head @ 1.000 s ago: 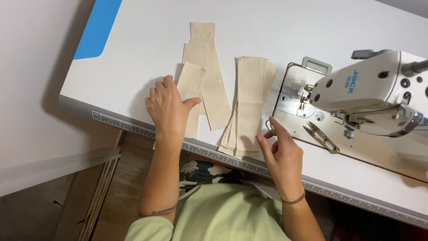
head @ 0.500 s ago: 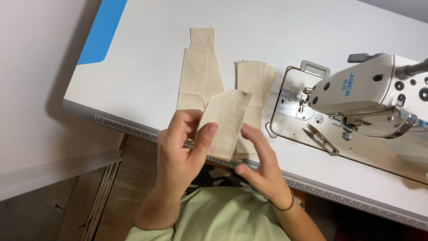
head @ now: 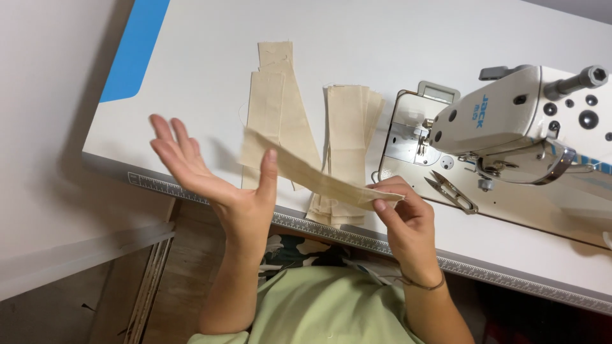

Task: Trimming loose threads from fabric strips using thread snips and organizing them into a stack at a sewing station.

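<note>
Here, a long beige fabric strip (head: 319,177) is held up in the air above the front edge of the white table (head: 191,83), and it stretches between the two hands. The right hand (head: 405,213) pinches its right end between thumb and fingers, while the left hand (head: 213,175) is open with spread fingers and only its thumb touches the left part of the strip. Behind it two piles of beige pieces (head: 347,121) lie on the table, and small snips (head: 449,189) rest beside the white sewing machine (head: 510,121).
</note>
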